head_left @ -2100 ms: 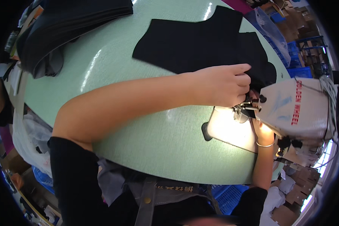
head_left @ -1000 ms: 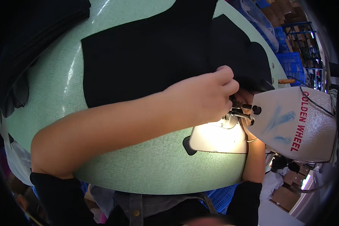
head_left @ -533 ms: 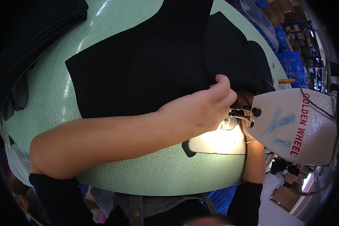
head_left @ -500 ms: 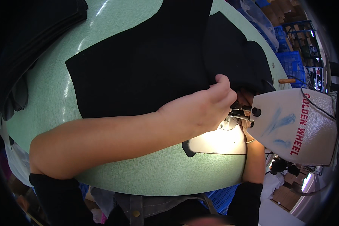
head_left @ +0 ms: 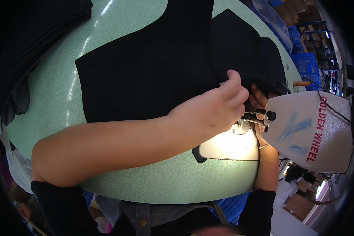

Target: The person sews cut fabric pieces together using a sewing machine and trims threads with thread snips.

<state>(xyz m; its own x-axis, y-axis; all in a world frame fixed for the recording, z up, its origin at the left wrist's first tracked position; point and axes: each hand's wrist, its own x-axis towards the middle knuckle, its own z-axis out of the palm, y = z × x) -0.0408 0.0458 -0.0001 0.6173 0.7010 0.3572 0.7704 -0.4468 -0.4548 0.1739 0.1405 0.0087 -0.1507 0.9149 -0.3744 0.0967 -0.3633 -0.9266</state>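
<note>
A large black fabric piece (head_left: 145, 78) lies across the table and reaches to the sewing machine's needle area. My left hand (head_left: 220, 104) is beside the presser foot (head_left: 252, 117), its fingers bent and pressed together on the fabric's near edge. The fingertips of that hand are partly hidden. Behind the machine head (head_left: 303, 129), a few fingers of my right hand (head_left: 259, 96) show against the dark cloth, bent round its edge; the machine hides the palm. A lamp lights the pale machine bed (head_left: 228, 147) under the needle.
A stack of black fabric pieces (head_left: 39, 35) sits on the left of the green table (head_left: 177, 181). Blue crates (head_left: 305, 65) and shelves with boxes stand beyond the right edge. A wooden-handled tool (head_left: 301, 83) lies behind the machine.
The fabric's left corner has shifted slightly right and up, towards the machine. More of my right fingers shows behind the needle area. My left hand stays at the presser foot.
</note>
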